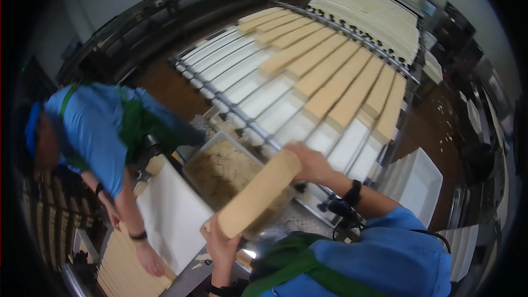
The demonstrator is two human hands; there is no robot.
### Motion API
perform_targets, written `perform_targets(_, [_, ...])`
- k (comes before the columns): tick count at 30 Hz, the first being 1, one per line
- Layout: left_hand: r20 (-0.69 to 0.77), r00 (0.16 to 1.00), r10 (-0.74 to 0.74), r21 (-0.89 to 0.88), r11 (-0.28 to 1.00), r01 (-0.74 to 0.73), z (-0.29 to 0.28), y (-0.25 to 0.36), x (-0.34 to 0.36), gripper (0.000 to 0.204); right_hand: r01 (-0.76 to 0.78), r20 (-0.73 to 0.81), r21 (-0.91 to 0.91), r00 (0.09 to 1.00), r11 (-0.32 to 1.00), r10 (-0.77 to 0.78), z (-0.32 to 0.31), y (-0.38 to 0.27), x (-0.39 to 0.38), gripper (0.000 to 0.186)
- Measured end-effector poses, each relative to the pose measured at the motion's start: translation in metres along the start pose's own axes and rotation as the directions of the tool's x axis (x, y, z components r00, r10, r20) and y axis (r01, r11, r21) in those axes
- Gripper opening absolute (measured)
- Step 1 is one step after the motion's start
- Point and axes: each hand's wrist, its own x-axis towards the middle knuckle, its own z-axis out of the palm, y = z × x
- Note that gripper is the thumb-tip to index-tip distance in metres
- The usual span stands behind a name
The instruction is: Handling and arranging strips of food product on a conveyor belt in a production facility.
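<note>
Between my hands is a long beige block (pixel 258 193) with a smooth, rounded face; its exact kind is unclear, though it resembles a bar of dough. My left hand (pixel 221 245) grips its near lower end. At the far upper end, my right hand (pixel 312 163) is wrapped round it. The block slants above a tub (pixel 193 171) of pale scraps, partly covering it. Just beyond my right hand lies a white conveyor (pixel 294 124) split into lanes by metal rails. Several similar beige blocks (pixel 352 91) rest lengthwise in its lanes.
A co-worker (pixel 93 126) leans in from the left, one hand (pixel 149 259) at a row of beige strips (pixel 124 267) beside a white board (pixel 168 209). White trays (pixel 421 184) stand at the right. Scraps dot the brown floor (pixel 434 115). Black knobs line the conveyor's edges.
</note>
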Motion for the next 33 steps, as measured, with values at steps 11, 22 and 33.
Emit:
perform_targets(11, [0.352,0.869,0.347,-0.324,0.917,-0.234,0.118,0.112,-0.003,0.053,-0.539,-0.116,0.013,0.836,0.842,0.537,-0.074,0.212,-0.051,0.073])
perform_targets(22, [0.625,0.725,0.288,-0.52,0.847,0.112,0.226,0.14,0.038,0.062,-0.4,-0.332,-0.331,0.897,0.855,0.292,-0.115,0.258,-0.048,0.05])
perform_targets(33, [0.427,0.903,0.045,-0.73,0.607,0.314,0.096,0.033,0.051,0.051,-0.01,0.362,0.306,0.926,0.952,-0.107,0.02,-0.014,0.022,0.058])
